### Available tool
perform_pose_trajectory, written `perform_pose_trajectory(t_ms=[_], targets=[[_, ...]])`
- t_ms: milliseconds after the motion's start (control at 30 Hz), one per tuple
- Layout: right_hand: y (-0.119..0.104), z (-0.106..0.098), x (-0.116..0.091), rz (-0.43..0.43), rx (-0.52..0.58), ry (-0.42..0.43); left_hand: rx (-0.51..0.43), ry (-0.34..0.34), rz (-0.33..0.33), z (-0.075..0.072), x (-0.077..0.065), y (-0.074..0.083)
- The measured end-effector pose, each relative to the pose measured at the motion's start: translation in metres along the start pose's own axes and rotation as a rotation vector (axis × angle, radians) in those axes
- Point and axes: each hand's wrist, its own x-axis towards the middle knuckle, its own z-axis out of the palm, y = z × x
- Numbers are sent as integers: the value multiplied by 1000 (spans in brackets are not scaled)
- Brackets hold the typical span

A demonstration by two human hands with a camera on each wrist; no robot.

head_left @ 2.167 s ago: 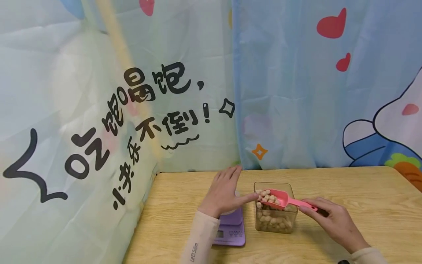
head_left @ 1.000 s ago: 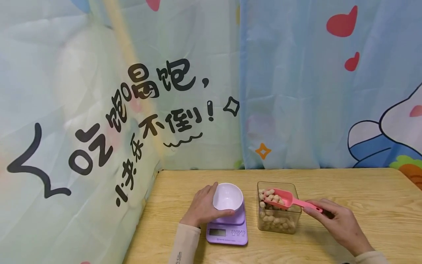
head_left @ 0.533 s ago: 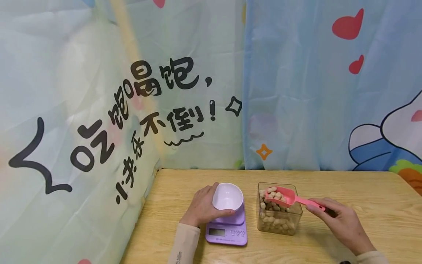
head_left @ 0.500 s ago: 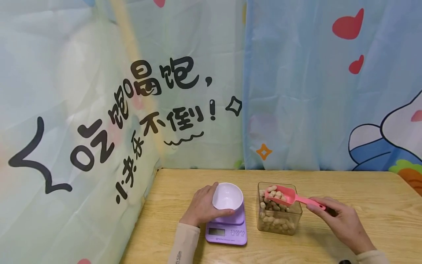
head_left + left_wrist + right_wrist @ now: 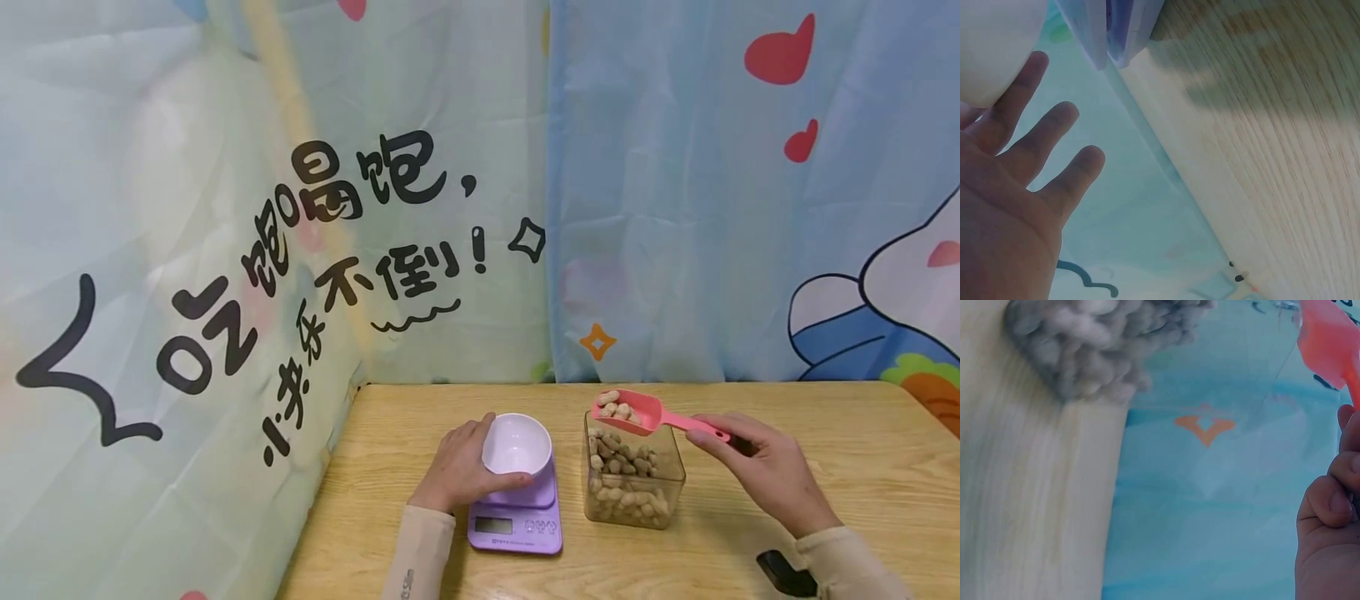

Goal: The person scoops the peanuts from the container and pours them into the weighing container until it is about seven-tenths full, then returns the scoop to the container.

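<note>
A small white bowl (image 5: 516,445) stands on a purple kitchen scale (image 5: 515,527). My left hand (image 5: 463,467) holds the bowl from its left side, thumb along the front and fingers behind. In the left wrist view the bowl (image 5: 999,47) meets the fingers, two of which stick out loosely. My right hand (image 5: 765,467) grips the handle of a pink scoop (image 5: 647,414) with several unshelled peanuts (image 5: 617,408) in it. The scoop is above a clear brownish square container (image 5: 634,521), which holds more peanuts. In the right wrist view the curled fingers (image 5: 1329,500) wrap the scoop's handle.
Everything stands on a light wooden table (image 5: 795,417). Behind it and to the left hang printed cloth curtains (image 5: 675,208). A black object (image 5: 784,573) shows by the right sleeve.
My left hand has drawn back from above the scale and now holds the bowl. The right hand has raised the loaded scoop out of the container's peanuts.
</note>
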Motion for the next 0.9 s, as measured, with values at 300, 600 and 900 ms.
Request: perform_pose_trajectory(t_ms=[300, 600, 900], targets=[[-21, 27, 15, -123, 113, -43, 2, -9, -4, 5, 0, -2], [-34, 62, 25, -106, 148, -159, 11, -23, -27, 6, -1, -2], [-39, 72, 36, -189, 69, -245, 28, -23, -23, 2, 1, 0]])
